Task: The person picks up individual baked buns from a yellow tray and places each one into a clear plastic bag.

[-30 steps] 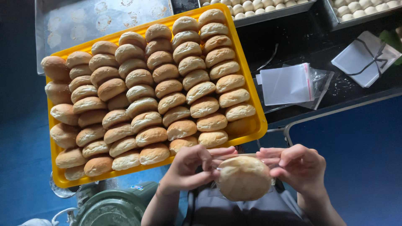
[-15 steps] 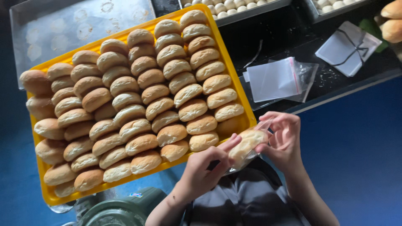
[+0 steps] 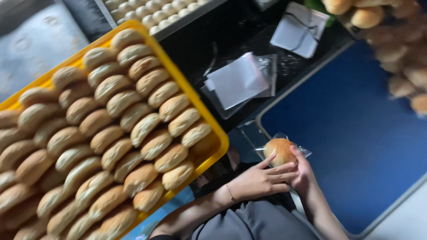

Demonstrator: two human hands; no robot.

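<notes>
Both hands meet low in view: the left hand (image 3: pixel 260 180) and right hand (image 3: pixel 304 173) clasp one bagged bun (image 3: pixel 280 150) above the blue surface (image 3: pixel 356 129). Beyond, a yellow tray (image 3: pixel 209 120) holds packed buns (image 3: pixel 133 129); farther, clear bags (image 3: pixel 240 80) lie on the dark table.

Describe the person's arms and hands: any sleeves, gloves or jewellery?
Both hands are bare, no gloves. The left hand has a thin bracelet at the wrist; its forearm shows no sleeve. The right hand and forearm are also uncovered, with no jewellery visible.
</notes>
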